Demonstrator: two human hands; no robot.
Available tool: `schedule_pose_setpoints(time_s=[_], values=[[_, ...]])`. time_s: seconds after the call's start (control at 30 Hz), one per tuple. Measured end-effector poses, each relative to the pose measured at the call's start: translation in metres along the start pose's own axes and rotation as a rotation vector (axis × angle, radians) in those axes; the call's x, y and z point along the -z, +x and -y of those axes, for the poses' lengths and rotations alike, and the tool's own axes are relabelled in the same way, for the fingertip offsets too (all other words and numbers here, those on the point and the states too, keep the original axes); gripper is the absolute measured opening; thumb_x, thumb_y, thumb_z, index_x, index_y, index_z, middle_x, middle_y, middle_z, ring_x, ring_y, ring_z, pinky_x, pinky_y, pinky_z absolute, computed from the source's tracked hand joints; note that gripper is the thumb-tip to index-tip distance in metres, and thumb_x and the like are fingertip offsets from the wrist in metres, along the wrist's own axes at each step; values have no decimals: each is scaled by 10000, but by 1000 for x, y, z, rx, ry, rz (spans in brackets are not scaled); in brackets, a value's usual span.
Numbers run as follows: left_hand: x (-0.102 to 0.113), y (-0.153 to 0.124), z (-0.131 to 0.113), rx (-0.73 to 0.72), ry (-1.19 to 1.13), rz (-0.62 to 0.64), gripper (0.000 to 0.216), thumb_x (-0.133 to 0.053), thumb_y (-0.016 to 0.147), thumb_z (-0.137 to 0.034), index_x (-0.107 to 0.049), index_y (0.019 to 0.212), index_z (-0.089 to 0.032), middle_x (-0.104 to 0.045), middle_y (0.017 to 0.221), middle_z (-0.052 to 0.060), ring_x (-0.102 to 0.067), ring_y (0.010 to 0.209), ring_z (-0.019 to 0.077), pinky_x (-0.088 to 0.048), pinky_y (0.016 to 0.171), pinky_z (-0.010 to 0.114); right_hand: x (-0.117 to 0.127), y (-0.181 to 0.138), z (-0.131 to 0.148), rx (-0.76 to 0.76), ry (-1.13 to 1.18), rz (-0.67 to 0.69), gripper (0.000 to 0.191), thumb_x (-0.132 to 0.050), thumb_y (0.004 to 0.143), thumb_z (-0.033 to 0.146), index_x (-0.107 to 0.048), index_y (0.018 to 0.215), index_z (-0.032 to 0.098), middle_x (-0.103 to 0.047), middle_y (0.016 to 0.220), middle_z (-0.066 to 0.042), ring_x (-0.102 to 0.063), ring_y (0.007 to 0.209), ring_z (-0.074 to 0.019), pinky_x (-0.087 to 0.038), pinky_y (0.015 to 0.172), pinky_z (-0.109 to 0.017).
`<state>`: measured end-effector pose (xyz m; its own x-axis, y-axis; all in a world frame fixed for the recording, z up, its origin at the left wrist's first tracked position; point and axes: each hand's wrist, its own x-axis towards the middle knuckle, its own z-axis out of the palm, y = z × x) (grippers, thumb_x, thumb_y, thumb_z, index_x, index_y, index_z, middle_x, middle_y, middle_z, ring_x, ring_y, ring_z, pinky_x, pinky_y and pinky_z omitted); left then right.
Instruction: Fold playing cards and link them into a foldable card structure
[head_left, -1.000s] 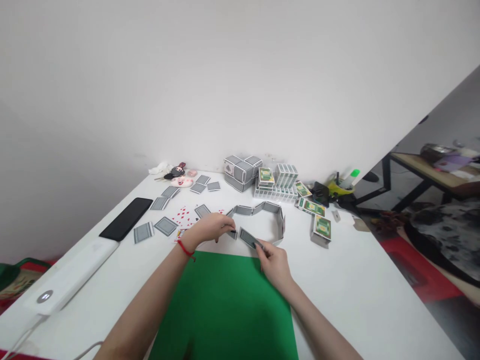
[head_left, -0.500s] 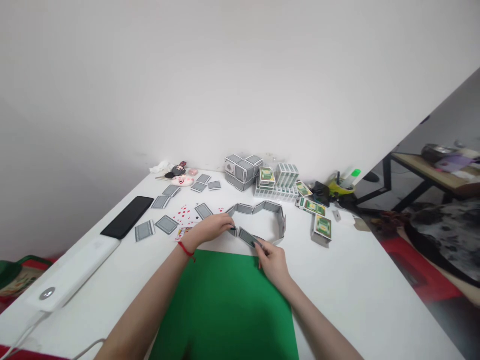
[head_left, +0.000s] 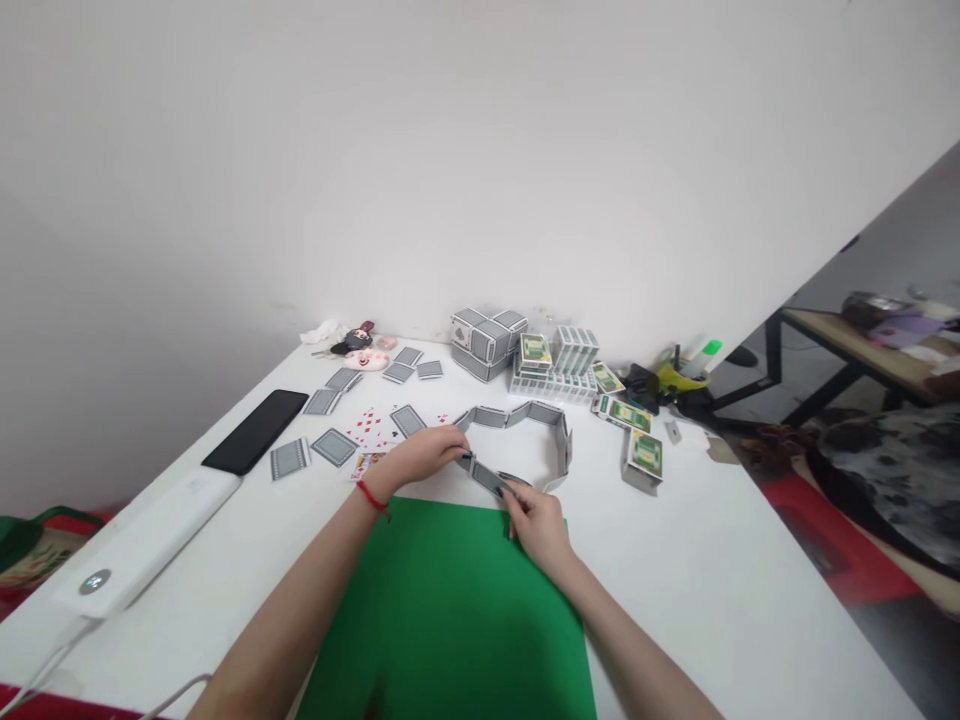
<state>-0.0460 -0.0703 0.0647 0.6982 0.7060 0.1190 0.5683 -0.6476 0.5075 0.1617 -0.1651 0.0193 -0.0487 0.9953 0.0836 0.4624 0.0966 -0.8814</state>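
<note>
A chain of playing cards (head_left: pixel 561 447) stands on edge in a wavy ring on the white table. My left hand (head_left: pixel 437 453) pinches the ring's near-left part, where two cards meet. Between thumb and fingers, my right hand (head_left: pixel 536 520) grips the near end of a grey-backed playing card (head_left: pixel 487 475), whose far end meets the card by my left fingertips. Whether the two cards are joined there is too small to tell. Loose cards lie left of my left hand, some face up (head_left: pixel 367 428), some face down (head_left: pixel 334 448).
Behind the ring stand a block built of cards (head_left: pixel 487 345) and stacked card boxes (head_left: pixel 555 385). More card boxes (head_left: pixel 643 458) lie to the right. A green mat (head_left: pixel 457 610) lies in front; a black phone (head_left: pixel 255 432) and white power bank (head_left: pixel 150 540) are left.
My right hand has shifted slightly left, bringing its card's far end up to the card at my left fingers; the gap between them has closed. My left hand has barely moved.
</note>
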Motion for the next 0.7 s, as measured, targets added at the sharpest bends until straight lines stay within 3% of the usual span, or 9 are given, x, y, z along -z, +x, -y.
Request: schedule_pose_setpoints(time_s=[0.33,0.7], values=[[0,0,2,23,-22,-14,231,-385,861,-241,-608,880,-184,-633,889,33,-571,829,157,-428,754,261,5,1,0,-12,51,-54,387,-457,818,436,-675,1025,191,-531,389,27,-492,348,-141,-427,431,-249],[-3,0,-1,8,-1,-8,222,-403,859,-246,-616,843,-183,-631,847,32,-568,793,156,-429,739,265,1,2,1,56,-90,1,345,-417,848,394,-696,969,233,-556,410,15,-544,390,-160,-459,515,-273]])
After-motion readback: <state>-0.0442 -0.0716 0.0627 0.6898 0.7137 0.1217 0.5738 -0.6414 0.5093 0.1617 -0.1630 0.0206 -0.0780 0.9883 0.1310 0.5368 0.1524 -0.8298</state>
